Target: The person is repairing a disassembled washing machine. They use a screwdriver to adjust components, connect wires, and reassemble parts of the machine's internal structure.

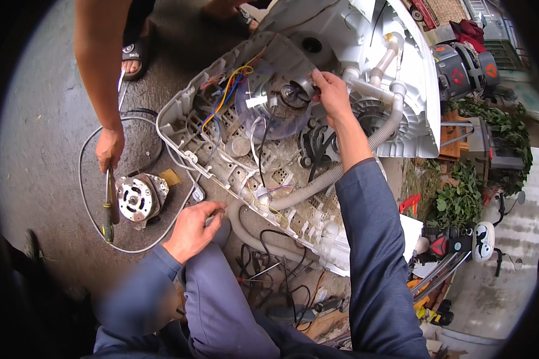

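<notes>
One right hand (331, 90) grips the clear pulley (275, 99), axle facing up.

Even, soft daylight without hard shadows; strong fisheye bending and black vignette at the rim; blurred lower-left corner

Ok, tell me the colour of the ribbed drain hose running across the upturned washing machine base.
Light grey; the ribbed drain hose shows best in the head view.

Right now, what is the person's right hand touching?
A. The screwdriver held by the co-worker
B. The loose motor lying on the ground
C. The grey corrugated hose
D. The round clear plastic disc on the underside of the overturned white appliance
D: the right hand reaches up to the rim of the clear plastic disc, fingers pinching its edge, well away from the loose motor.
</notes>
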A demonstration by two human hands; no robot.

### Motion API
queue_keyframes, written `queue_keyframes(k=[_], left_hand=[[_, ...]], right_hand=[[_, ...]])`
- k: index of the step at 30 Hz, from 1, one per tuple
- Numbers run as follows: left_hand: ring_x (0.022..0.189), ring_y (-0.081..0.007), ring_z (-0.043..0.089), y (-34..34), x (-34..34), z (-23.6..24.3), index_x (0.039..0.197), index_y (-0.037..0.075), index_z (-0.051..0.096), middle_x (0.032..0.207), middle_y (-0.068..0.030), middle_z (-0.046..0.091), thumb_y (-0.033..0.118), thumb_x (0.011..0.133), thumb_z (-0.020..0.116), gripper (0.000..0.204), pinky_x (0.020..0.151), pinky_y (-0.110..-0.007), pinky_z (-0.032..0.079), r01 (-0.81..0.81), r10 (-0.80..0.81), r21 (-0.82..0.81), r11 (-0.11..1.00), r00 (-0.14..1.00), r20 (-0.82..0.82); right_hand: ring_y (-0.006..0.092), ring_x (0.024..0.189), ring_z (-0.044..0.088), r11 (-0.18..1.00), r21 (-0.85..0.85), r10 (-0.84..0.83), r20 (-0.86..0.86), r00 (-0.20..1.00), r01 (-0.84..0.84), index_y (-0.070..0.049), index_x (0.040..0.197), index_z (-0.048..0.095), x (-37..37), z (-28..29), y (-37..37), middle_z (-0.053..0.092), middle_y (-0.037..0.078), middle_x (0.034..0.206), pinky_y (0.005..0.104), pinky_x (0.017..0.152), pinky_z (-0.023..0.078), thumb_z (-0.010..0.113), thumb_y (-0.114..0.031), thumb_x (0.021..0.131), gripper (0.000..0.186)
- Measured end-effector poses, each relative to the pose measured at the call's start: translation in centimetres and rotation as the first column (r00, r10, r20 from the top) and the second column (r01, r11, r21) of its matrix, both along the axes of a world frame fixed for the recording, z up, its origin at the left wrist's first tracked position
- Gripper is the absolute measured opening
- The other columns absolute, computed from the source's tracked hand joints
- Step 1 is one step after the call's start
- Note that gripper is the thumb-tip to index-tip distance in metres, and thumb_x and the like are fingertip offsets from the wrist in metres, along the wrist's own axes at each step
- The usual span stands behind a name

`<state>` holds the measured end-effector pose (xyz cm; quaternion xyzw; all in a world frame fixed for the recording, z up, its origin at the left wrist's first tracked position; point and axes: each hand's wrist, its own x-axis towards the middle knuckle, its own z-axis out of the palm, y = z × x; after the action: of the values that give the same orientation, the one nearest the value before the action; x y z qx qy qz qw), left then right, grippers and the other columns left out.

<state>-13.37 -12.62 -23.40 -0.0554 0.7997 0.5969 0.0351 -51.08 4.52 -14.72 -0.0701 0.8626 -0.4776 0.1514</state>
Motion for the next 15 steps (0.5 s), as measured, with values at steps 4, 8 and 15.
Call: queue_keyframes(k=[4, 8, 15], left_hand=[[0.093, -0.0327, 0.074, -0.2, 0.3, -0.4, 0.115, -0.003, 0.069, 0.101, -0.0193, 0.074, 0.007, 0.091, 0.062, 0.027, 0.082, -0.038, 0.058, 0.013, -0.013, -0.012, 1.0, 1.0, 0.009], [0.093, -0.0327, 0.074, -0.4, 0.4, -0.8, 0.114, -0.003, 0.07, 0.1, -0.019, 0.074, 0.007, 0.091, 0.062, 0.027, 0.081, -0.038, 0.058, 0.005, -0.005, 0.008, 1.0, 1.0, 0.023], [0.093, -0.0314, 0.075, -0.5, 0.5, -0.8, 0.115, -0.002, 0.07, 0.1, -0.0189, 0.074, 0.006, 0.091, 0.062, 0.026, 0.08, -0.037, 0.059, -0.006, 0.006, 0.02, 1.0, 0.999, 0.039]], right_hand=[[0.0148, 0.088, 0.06, 0.999, 0.053, 0.002, 0.023, 1.0, -0.004, -0.002, 0.111, 0.072, -0.4, -0.2, 0.0, 0.069, 0.003, 0.101, 0.0321, 0.073, 0.05, 0.063, -0.036, 0.103, 0.036], [0.0066, 0.076, 0.053, 1.0, 0.011, 0.004, 0.029, 1.0, -0.004, -0.007, 0.111, 0.074, 0.3, 0.0, -0.2, 0.064, -0.003, 0.092, 0.0234, 0.066, 0.047, 0.061, -0.035, 0.105, 0.031], [0.0129, 0.078, 0.063, 0.987, 0.134, 0.132, -0.344, 0.929, -0.091, 0.001, 0.11, 0.071, 1.1, -0.3, -0.4, 0.072, 0.005, 0.087, 0.0301, 0.073, 0.052, 0.067, -0.029, 0.1, 0.032]])
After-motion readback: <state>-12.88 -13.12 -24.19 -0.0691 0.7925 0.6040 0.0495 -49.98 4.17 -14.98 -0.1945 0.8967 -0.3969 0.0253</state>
